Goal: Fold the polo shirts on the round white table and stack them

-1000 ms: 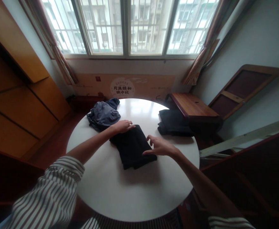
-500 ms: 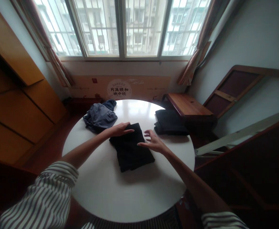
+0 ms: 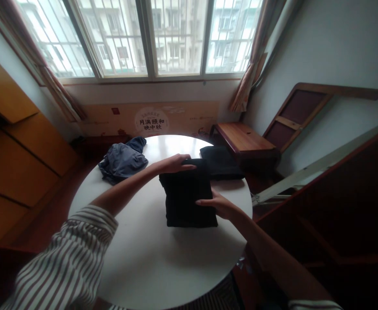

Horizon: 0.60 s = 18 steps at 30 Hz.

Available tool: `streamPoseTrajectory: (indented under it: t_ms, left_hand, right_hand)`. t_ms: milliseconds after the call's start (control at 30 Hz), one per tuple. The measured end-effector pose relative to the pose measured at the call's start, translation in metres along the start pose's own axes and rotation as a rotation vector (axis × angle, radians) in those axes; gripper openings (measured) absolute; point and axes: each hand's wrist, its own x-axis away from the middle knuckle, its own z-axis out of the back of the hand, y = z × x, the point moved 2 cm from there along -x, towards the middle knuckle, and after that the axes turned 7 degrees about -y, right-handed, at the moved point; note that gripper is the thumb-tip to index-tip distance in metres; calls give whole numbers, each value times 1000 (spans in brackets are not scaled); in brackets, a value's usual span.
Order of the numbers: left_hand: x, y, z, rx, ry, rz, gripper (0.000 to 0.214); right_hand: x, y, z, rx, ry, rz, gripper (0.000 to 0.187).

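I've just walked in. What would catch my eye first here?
Probably the left hand and right hand, resting on a folded black garment at the middle of a round white table. Farther back on the table lie a crumpled blue-grey cloth at left and a dark folded pile at right. Above, a bright barred window fills the top.

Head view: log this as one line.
left hand: on far edge of folded black garment | right hand: at its right side | nearby: crumpled blue-grey garment, dark folded garment
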Motion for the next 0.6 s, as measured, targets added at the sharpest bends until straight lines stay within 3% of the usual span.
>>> streamPoseTrajectory:
  t_ms: [100,200,367,467,533,600]
  left_hand:
    - [-14,7,-9,-55,-42,-18,50]
    - [-35,10,-7,-100,-31,-23,50]
    - [-109,11,31,-170,90,-60,46]
    - [-155,15,43,-254,213,47,50]
    - [-171,20,30,-323,274,147,50]
    - [-173,26,-2,-356,225,172,47]
  right_hand:
    - [14,9,3,-14,-21,-11,71]
    - [20,6,13,17,66,21,72]
    - [7,-52,64,131,332,209,81]
    - [-14,-87,109,226,462,202,75]
    - [-28,-98,136,250,521,98,66]
    - [-38,-99,153,251,549,25,56]
